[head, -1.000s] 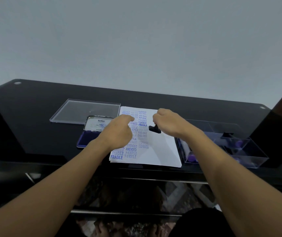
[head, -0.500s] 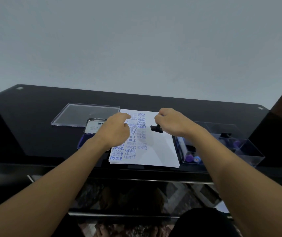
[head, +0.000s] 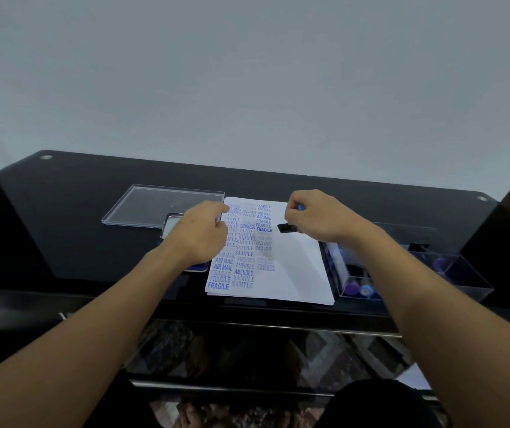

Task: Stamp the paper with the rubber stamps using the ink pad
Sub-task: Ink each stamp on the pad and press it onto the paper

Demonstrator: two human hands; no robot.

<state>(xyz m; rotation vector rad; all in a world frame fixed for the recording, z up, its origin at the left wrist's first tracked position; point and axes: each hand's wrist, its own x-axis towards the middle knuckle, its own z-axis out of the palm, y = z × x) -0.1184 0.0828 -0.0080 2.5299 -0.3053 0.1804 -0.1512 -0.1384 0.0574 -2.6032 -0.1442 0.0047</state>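
A white paper (head: 294, 273) lies on the black table (head: 77, 227), its left part covered with blue stamped words. My right hand (head: 315, 216) grips a rubber stamp (head: 286, 228) with a black base, held just over the paper's upper middle, right of the "FRAGILE" print. My left hand (head: 199, 231) rests on the paper's left edge, the forefinger stretched out on the sheet. The ink pad (head: 170, 225) sits left of the paper, mostly hidden under my left hand.
A clear plastic lid (head: 155, 206) lies at the back left. Right of the paper stands a clear box (head: 470, 282) with several stamps (head: 352, 287) inside. The table's front edge runs just below the paper.
My right hand has lifted slightly with the stamp. The left hand stays on the sheet. The view has shifted a little.
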